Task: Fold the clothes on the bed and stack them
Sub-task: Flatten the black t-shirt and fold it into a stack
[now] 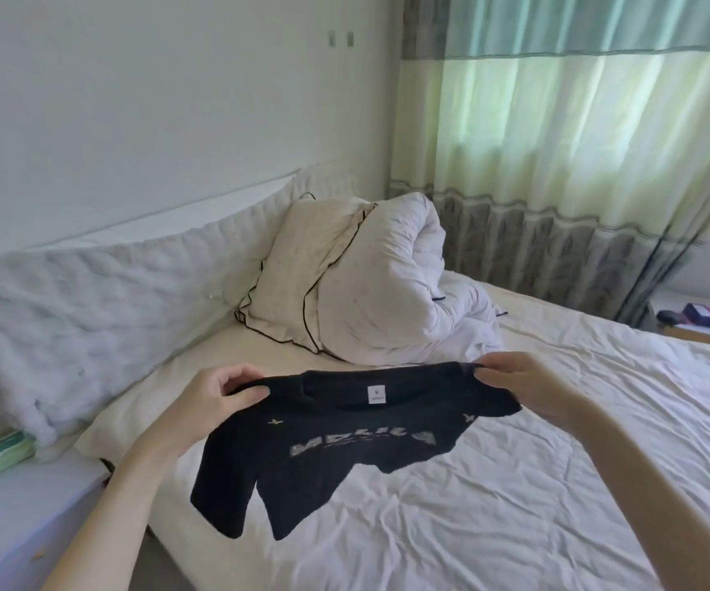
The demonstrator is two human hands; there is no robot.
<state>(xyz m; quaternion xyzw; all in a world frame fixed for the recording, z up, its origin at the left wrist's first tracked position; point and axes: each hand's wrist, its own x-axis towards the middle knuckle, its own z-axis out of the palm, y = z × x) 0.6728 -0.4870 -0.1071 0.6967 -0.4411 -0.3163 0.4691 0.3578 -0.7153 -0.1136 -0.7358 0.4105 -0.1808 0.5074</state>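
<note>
Above the near half of the bed, a black T-shirt hangs spread between both hands. Left hand pinches the left shoulder seam, thumb under, fingers curled over the top. Right hand pinches the right shoulder the same way. Collar faces the camera, white neck label showing; pale printed lettering on the chest reads upside down from here. One short sleeve droops at lower left; the hem trails toward the sheet, contact unclear.

Handling, as judged: light, limp knit, no stiffness of its own. It sags between the two grips and will crumple if either lets go. Not slippery, not fragile; a fingertip pinch looks ample. The shoulder seams are the sound hold for laying it flat; sleeves and hem follow by their own weight. The wrinkled sheet may drag the cloth, so lowering beats sliding.

No folded stack in view. Elsewhere: a pillow and bunched duvet at the bed's far end, a green wipes packet on the side table at left, curtains drawn.
</note>
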